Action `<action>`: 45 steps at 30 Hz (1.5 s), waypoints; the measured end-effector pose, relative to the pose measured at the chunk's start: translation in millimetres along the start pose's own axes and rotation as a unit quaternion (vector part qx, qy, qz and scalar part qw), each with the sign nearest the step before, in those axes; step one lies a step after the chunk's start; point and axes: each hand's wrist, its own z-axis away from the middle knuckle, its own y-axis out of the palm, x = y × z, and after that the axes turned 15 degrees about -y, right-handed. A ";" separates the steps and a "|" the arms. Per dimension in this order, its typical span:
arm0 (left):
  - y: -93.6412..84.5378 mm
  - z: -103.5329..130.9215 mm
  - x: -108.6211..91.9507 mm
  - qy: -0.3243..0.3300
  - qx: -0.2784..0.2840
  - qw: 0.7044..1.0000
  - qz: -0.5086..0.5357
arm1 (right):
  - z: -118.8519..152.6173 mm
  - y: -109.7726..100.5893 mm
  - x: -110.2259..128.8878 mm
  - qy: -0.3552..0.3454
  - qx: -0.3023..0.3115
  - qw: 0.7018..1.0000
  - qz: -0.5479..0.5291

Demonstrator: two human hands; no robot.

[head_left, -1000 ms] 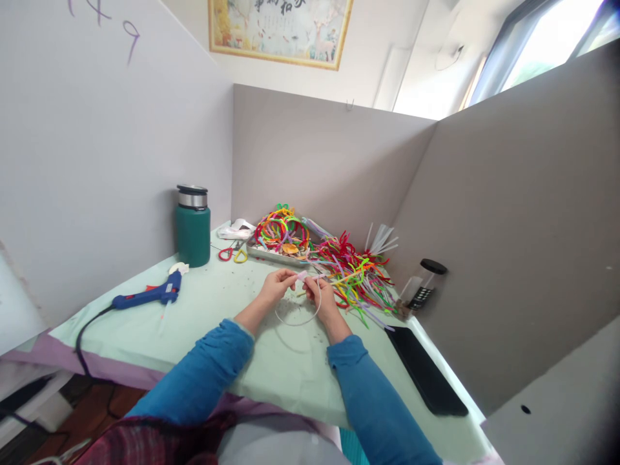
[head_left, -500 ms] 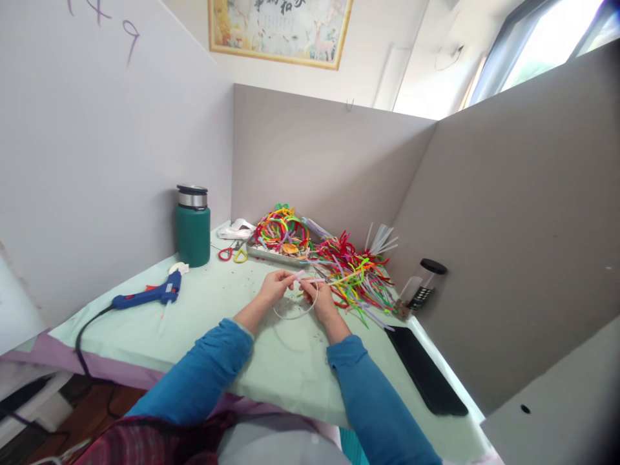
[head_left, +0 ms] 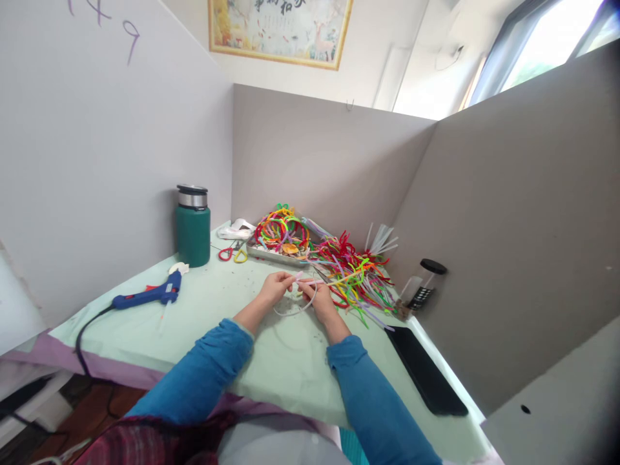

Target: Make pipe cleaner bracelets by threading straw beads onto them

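My left hand (head_left: 274, 288) is closed in a pinch at one end of a thin pale hoop (head_left: 296, 314), which looks like a headband. Opposite it, my right hand (head_left: 320, 299) pinches a light pink pipe cleaner (head_left: 314, 281) close to the hoop's end. Between the fingertips of both hands lies a bit of pink, and whether it is wound round the hoop is too small to tell. The hoop's curve hangs below the hands, just above the table. Right beside my right hand spreads a heap of coloured pipe cleaners (head_left: 349, 258).
A metal tray (head_left: 276, 257) holds looped pipe cleaners at the back. Scissors (head_left: 232, 254) lie left of it, near a green bottle (head_left: 192, 232). A blue glue gun (head_left: 148, 297) rests at left, its cord over the edge. A black phone-like slab (head_left: 426, 371) lies right.
Both hands stay almost in place. The pink piece at the fingertips and the hoop have shifted very slightly.
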 end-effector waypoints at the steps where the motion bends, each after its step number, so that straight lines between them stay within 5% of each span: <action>1: 0.0 -0.2 0.3 -0.002 -0.004 1.000 -0.001 | 0.1 0.3 -0.2 0.001 0.000 1.000 -0.003; 21: -4.3 2.7 2.7 0.042 -0.077 0.982 -0.168 | 0.1 0.3 0.7 -0.023 0.028 0.997 0.074; 30: -2.3 -2.0 7.6 0.042 -0.041 0.987 -0.152 | -1.4 -2.3 -8.5 -0.004 -0.024 0.998 0.060; 45: -2.2 -0.7 8.8 -0.013 -0.052 0.992 -0.110 | 0.1 1.7 -2.8 -0.014 0.033 0.997 0.071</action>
